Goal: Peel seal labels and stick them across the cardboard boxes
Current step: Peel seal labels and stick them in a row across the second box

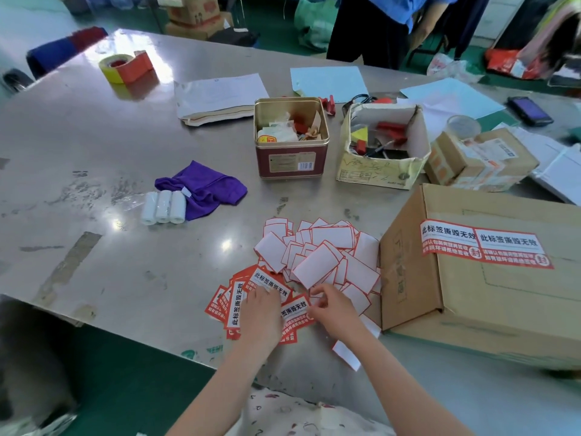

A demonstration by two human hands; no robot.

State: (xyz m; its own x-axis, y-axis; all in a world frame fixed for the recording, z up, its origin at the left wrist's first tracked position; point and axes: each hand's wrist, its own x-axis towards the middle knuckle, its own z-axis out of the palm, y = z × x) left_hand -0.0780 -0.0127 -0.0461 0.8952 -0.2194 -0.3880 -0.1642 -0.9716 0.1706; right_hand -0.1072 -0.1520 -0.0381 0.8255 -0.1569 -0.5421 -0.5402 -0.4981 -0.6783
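Both hands over the labels [251, 294] on the worktop [94, 146]: left hand [261, 313] pressing the pile, right hand [330, 309] pinching one label; box [471, 297] just right.

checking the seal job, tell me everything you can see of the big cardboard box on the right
The big cardboard box is plain brown corrugated card, closed, lying on the steel table at the right. Two red-and-white seal labels sit side by side on its top. The pile of peeled backings reaches its left end. Neither hand touches it.
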